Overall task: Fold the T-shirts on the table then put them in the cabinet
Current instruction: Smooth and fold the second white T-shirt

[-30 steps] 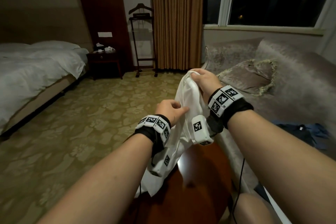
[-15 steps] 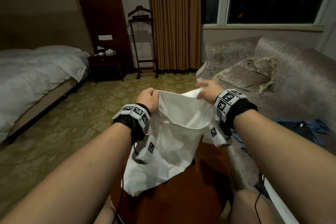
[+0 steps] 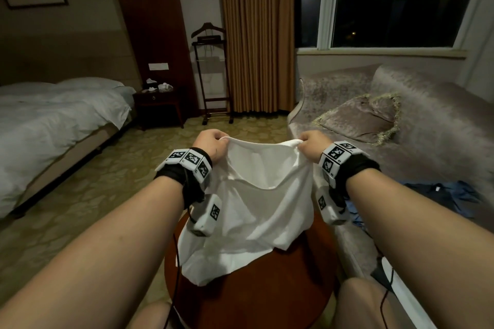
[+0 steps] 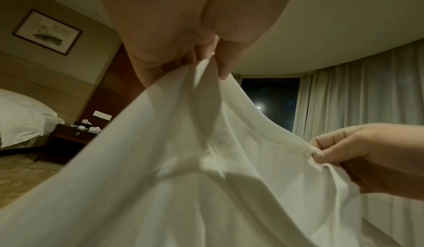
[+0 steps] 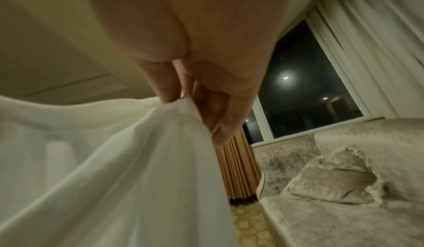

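A white T-shirt (image 3: 256,205) hangs stretched between my two hands above a round dark-red wooden table (image 3: 256,299). Its lower part drapes onto the tabletop. My left hand (image 3: 212,143) pinches the shirt's top edge on the left; in the left wrist view the left hand (image 4: 206,64) bunches the cloth (image 4: 183,178) between thumb and fingers. My right hand (image 3: 310,143) pinches the top edge on the right, and the right wrist view shows the right hand (image 5: 185,102) closed on a fold of the shirt (image 5: 114,160). A dark blue garment (image 3: 441,195) lies on the sofa to the right.
A grey velvet sofa (image 3: 427,125) with a fringed cushion (image 3: 358,117) runs along the right, close to the table. A bed (image 3: 53,120) stands at the left, a nightstand (image 3: 157,101) and a valet stand (image 3: 212,75) at the back. Patterned carpet (image 3: 93,195) lies between.
My hands have moved apart and levelled out, spreading the bunched shirt wide. The shirt's lower part has come down onto the table.
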`<state>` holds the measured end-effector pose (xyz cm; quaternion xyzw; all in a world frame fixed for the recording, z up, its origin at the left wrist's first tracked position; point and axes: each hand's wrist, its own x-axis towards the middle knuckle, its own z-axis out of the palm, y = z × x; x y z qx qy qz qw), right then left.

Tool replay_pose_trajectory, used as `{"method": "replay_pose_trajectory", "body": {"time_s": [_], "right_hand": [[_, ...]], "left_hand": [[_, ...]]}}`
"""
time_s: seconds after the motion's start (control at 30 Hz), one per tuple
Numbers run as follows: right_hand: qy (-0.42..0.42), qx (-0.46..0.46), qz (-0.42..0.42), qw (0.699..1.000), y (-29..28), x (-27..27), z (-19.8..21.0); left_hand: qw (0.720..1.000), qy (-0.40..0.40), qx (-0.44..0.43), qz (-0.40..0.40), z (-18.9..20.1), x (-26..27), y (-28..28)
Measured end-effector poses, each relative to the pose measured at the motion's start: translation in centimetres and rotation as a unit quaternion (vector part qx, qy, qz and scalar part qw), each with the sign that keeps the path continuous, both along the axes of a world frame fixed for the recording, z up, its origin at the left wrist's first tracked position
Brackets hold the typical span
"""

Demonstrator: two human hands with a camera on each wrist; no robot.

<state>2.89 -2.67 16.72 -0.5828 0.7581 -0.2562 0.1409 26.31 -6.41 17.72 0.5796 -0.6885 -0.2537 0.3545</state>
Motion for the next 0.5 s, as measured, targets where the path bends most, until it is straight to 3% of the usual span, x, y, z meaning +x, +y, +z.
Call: {"method": "replay_pose_trajectory", "body": {"time_s": [0.17, 0.37, 0.5], "right_hand": [[-0.032, -0.004, 0.045, 0.998, 0.5, 1.5, 0.2], [0.015, 0.152, 0.128, 0.98, 1.5, 3.6, -0.6], [0.009, 0.088, 0.124, 0.988, 0.7, 4.4, -1.8]], "left_hand": [[1.0, -0.002, 0.001, 0.0, 0.5, -0.2, 0.7], [1.0, 0.008, -0.006, -0.025, 1.0, -1.0, 1.1], [0.999, 0.003, -0.006, -0.036, 0.9, -1.1, 1.0]]}}
